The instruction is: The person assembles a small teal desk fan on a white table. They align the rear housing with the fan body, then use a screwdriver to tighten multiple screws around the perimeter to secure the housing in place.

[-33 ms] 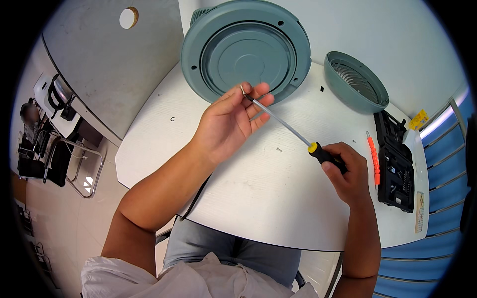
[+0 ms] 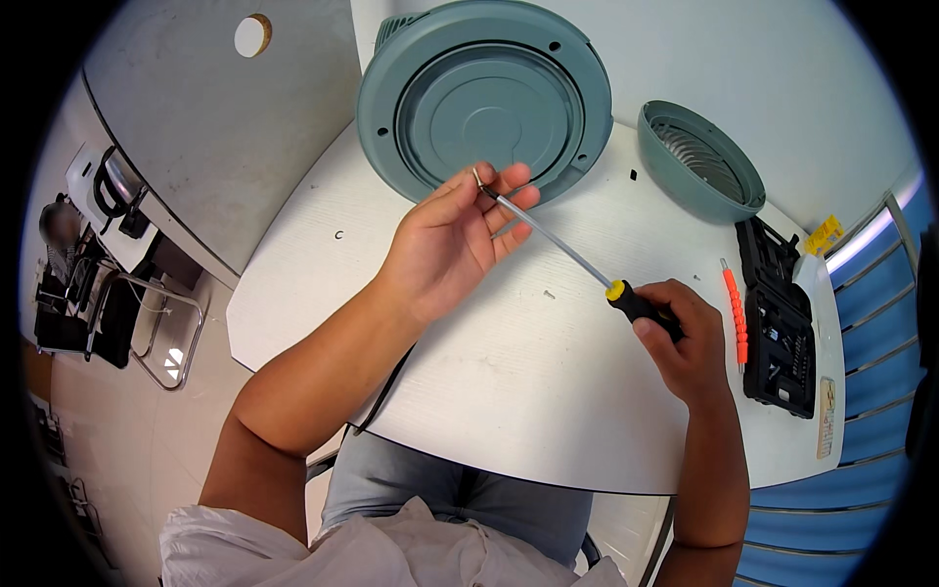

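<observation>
My left hand (image 2: 455, 240) pinches a small metal screw (image 2: 479, 180) between thumb and fingertips, right at the tip of a long screwdriver (image 2: 553, 240). My right hand (image 2: 685, 342) grips the screwdriver's black and yellow handle, with the shaft slanting up and to the left across the white table (image 2: 528, 391). Just beyond my left fingers lies a large round teal fan housing (image 2: 484, 98), flat on the table.
A teal grille cover (image 2: 699, 161) rests at the back right. A black tool case (image 2: 778, 313) with an orange flexible shaft (image 2: 734, 313) beside it lies at the right edge. Tiny loose parts (image 2: 550, 293) dot the table. A grey counter (image 2: 196, 117) stands to the left.
</observation>
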`<action>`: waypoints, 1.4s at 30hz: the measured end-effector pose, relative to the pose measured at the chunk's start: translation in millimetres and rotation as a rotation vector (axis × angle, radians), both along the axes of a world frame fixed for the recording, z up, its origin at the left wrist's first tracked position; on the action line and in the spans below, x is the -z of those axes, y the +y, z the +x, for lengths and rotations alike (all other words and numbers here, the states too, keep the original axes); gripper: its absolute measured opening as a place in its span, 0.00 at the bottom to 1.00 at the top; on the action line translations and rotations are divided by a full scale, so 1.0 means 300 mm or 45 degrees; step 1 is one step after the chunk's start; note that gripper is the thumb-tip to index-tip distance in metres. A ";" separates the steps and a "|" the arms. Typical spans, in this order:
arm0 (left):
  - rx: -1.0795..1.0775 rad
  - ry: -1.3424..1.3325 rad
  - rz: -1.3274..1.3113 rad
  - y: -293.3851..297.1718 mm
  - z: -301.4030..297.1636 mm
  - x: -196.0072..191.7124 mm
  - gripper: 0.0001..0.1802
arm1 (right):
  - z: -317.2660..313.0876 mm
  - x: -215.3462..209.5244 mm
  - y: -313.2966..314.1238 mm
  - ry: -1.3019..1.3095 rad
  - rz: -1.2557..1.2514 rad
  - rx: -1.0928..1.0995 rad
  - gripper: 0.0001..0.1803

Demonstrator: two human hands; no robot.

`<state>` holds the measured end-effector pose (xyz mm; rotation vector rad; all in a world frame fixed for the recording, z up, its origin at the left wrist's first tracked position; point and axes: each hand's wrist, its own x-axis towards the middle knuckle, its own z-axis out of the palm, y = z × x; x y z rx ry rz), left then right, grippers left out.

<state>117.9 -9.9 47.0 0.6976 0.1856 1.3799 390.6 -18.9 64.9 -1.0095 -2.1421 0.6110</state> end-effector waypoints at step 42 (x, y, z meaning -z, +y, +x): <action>-1.836 2.369 1.621 0.215 -0.006 -0.501 0.27 | 0.062 -0.011 0.073 1.013 -0.687 0.137 0.14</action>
